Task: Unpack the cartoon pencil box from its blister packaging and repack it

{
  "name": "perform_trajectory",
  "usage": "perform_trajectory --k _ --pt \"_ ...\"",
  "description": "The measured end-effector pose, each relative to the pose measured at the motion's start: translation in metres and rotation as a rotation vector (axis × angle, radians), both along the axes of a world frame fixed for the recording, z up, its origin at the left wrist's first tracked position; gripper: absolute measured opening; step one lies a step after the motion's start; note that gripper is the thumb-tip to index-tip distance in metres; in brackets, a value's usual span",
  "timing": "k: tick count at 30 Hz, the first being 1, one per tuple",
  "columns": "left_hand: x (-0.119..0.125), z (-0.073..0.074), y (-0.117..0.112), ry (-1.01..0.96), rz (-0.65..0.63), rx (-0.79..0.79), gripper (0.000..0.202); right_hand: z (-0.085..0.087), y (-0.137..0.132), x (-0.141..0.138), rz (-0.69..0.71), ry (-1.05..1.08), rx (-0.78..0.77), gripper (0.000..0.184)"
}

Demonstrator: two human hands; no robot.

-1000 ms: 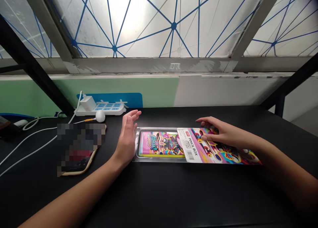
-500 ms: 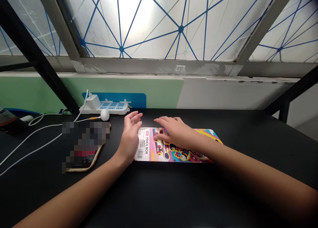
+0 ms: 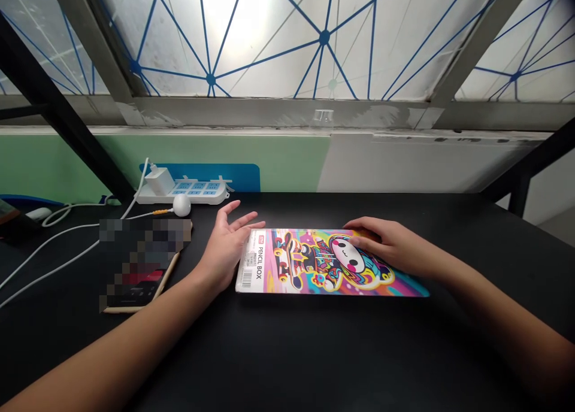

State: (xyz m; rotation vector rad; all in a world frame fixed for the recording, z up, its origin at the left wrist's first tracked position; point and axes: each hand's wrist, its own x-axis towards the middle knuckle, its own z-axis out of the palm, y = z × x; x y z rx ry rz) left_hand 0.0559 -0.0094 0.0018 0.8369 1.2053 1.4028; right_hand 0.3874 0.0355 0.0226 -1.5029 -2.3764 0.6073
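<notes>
Black table [image 3: 314, 352]: two hands [image 3: 227, 249] [image 3: 385, 241] at one pencil box [image 3: 309, 265].

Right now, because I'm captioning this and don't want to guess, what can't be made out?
- Head view: the card's far right corner, covered by the right hand.
- Head view: whatever lies beneath the card, which blocks it.
- Head view: most of the phone's screen, masked by pixel blocks.
- Head view: the label's fine print, too small.
- Head view: the dark object at far left, cut off by the picture's edge.
</notes>
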Motion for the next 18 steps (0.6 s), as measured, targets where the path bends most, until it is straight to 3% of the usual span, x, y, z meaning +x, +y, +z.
perform_trajectory --k 7,14,18 --pt "0.004 0.003 -0.001 -0.003 0.045 -0.111 0.044 0.001 -0.008 -0.016 -0.016 -0.001 -0.06 0.045" --pt "0.003 0.004 -0.002 0.036 0.047 -0.163 0.032 0.001 -0.01 -0.017 0.012 0.013 0.101 0.042" --pt "0.003 0.002 -0.002 0.044 0.044 -0.147 0.022 0.002 -0.01 -0.016 0.025 0.044 0.278 0.041"
